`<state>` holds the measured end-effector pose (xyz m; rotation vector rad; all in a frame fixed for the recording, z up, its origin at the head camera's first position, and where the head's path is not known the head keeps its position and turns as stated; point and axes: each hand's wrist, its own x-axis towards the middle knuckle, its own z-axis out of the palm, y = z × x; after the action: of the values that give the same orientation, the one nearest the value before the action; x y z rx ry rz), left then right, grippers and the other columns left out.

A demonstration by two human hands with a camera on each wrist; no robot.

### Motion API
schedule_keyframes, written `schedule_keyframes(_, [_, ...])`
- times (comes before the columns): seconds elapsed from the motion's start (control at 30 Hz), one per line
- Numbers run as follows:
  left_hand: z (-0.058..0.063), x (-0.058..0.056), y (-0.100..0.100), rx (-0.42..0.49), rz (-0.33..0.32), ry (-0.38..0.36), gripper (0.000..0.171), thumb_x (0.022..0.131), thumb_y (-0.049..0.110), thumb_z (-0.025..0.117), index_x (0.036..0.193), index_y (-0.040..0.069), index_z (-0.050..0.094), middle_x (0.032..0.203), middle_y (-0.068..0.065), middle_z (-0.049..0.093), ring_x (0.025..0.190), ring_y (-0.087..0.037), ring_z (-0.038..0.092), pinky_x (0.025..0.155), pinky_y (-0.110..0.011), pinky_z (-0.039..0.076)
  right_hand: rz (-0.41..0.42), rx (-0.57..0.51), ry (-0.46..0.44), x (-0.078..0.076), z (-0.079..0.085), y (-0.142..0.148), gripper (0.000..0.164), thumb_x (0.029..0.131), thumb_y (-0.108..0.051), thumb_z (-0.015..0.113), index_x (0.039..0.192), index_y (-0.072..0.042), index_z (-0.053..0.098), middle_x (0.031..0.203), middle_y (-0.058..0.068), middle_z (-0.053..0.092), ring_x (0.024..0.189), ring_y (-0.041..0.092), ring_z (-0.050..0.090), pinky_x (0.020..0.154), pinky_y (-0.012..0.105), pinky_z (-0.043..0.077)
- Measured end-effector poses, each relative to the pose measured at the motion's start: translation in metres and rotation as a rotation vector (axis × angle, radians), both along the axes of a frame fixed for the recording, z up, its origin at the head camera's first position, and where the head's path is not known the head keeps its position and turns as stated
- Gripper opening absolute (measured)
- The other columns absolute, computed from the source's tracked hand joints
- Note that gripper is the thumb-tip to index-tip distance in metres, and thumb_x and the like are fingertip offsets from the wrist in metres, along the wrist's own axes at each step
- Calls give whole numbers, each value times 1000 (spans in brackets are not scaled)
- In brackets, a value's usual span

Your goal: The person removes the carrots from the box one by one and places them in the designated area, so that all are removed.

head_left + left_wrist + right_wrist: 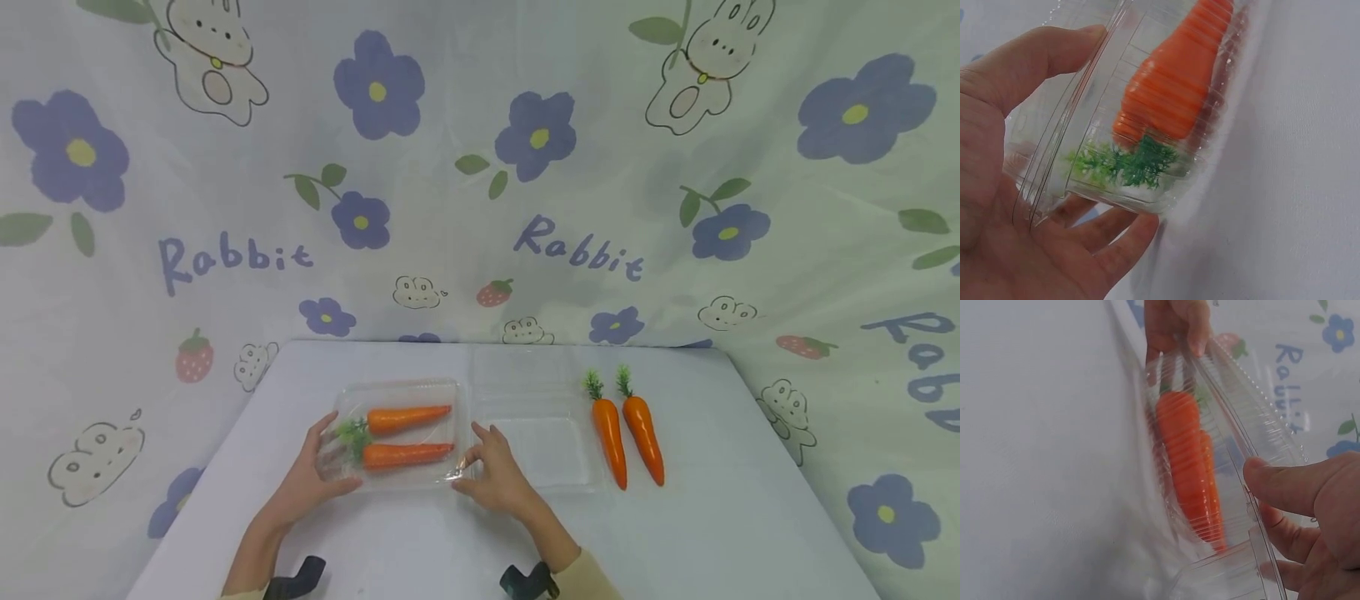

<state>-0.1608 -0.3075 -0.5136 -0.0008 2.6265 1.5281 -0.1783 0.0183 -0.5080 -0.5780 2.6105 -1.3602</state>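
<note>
A clear plastic clamshell box (431,482) with a ribbed wall lies on the white table, its lid over the base. Inside are two orange toy carrots (408,419) side by side, green tops to the left. My left hand (313,468) grips the box's left end, thumb at the rim on the near side and fingers round the end (1104,231). At the near right corner my right hand (495,475) pinches the rim, thumb on the near side, fingers at the right wall (1294,540). The wall's glare blurs the carrots in the wrist views.
A second clear plastic box (551,446) stands open beside the first, its lid laid back toward the far edge. To its right lie two loose toy carrots (611,442), tops away from me. Behind the table (420,550) hangs a rabbit-print cloth (450,217).
</note>
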Motion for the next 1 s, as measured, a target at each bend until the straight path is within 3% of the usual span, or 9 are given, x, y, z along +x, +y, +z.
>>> schedule_keyframes(0.33, [-6, 4, -7, 33, -1, 21, 117, 75, 21, 85, 156, 32, 1, 156, -29, 2, 134, -53, 25, 97, -70, 33, -15, 106, 135, 5, -5, -6, 19, 79, -25, 81, 81, -20, 63, 153, 13, 35, 144, 40, 14, 106, 65, 25])
schedule_keyframes(0.53, [-5, 2, -3, 10, -1, 28, 115, 76, 23, 84, 156, 34, 3, 157, -26, 3, 137, -53, 19, 96, -72, 30, -81, 146, 174, 5, -3, -10, 24, 72, -28, 86, 75, -17, 64, 147, 14, 42, 142, 41, 20, 105, 64, 28])
schedule_keyframes(0.73, [-2, 0, -3, -12, -1, 30, 116, 76, 20, 84, 156, 30, 1, 157, -27, 3, 137, -55, 14, 96, -74, 26, -65, 160, 261, 4, 0, -12, 28, 72, -25, 87, 62, -22, 61, 144, 14, 47, 141, 42, 23, 102, 65, 32])
schedule_keyframes(1.0, [-3, -1, -5, 0, 1, 21, 115, 77, 18, 83, 156, 28, 1, 157, -27, 3, 137, -55, 14, 96, -75, 26, -69, 136, 222, 7, -2, -13, 28, 73, -25, 86, 65, -23, 59, 144, 13, 47, 138, 41, 30, 103, 61, 34])
